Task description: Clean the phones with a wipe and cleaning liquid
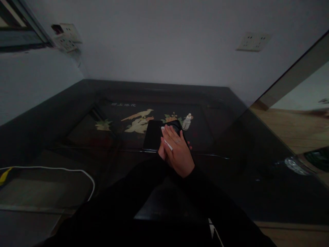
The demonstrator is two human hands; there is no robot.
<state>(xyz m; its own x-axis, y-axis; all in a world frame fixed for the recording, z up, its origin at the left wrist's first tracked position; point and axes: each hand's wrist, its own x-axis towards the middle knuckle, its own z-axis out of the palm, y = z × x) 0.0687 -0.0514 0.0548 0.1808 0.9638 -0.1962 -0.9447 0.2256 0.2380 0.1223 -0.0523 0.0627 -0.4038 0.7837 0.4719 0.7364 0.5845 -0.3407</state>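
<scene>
Just beyond my body, my left hand (161,151) holds a black flat device that looks like a phone (176,124) from beneath. Its fingertips show at the right edge, and the rest of it is covered. On top lies my right hand (179,147), its fingers together and pressing a folded white cloth or tissue (167,144) against the surface. Touching the left side is a dark flat rectangle (152,134), possibly an open cover; how it joins is unclear. A small clear bottle with a white top (187,122) stands upright behind, to the right.
A glossy dark tabletop (123,90) with inlaid bird and flower pictures meets the wall. At the left runs a white cable (64,168). Near the right edge is a glass-like object (298,165). Wall sockets (254,42) are at the upper right.
</scene>
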